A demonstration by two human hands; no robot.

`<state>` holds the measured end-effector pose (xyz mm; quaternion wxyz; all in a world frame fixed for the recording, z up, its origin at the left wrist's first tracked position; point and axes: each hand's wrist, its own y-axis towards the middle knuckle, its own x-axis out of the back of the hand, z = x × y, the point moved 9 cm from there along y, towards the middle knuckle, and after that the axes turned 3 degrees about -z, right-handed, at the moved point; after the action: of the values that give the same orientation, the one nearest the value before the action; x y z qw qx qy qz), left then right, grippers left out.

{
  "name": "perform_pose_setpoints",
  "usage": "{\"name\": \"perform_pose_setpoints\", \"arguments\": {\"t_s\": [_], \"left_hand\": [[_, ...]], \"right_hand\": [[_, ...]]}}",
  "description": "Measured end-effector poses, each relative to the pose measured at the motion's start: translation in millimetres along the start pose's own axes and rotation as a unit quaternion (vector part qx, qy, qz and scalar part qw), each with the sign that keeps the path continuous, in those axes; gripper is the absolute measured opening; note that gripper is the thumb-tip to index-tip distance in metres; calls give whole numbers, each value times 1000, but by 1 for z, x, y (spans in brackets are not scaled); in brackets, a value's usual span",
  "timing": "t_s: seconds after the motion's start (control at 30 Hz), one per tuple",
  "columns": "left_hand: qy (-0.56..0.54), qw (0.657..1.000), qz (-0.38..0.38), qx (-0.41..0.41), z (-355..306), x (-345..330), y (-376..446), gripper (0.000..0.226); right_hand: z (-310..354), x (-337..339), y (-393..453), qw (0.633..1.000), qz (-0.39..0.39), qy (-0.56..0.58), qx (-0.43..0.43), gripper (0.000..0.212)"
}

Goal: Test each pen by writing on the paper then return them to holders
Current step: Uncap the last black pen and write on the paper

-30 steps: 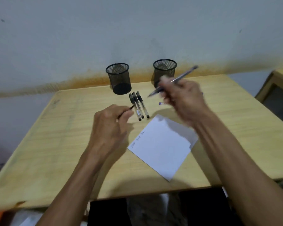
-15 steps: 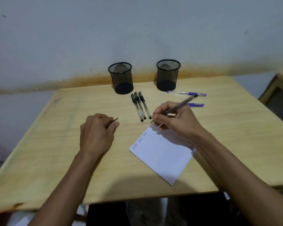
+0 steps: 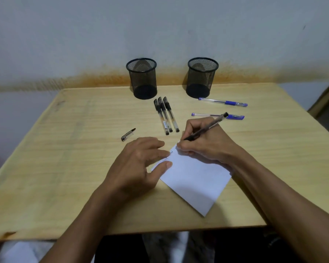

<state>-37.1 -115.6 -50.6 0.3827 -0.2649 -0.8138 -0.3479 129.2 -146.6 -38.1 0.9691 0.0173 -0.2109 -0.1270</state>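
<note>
- Two hands share the job: right hand grips the black pen, tip on the paper's top corner.
- Left hand, open, should press the paper flat on the tabletop.
- Write short, light strokes.
</note>
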Motion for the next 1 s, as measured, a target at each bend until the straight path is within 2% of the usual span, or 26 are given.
{"name": "perform_pose_setpoints", "arguments": {"t_s": [0.13,0.27,0.73,1.0], "left_hand": [[1,1000,5,10,3,-2,0,39],[12,1000,-2,-15,1,-3,1,40],[-3,999,-32,-33,2,-2,0,36],[-11,999,-27,-23,5,-3,1,37]], "right_hand": [[0,-3,2,1000,2,-22,3,11],[-1,-6,4,999,10,-36,-2,12],[-5,-6,6,1000,11,-2,4,20],[-4,-4,7,1000,0,-23,8,14]]}}
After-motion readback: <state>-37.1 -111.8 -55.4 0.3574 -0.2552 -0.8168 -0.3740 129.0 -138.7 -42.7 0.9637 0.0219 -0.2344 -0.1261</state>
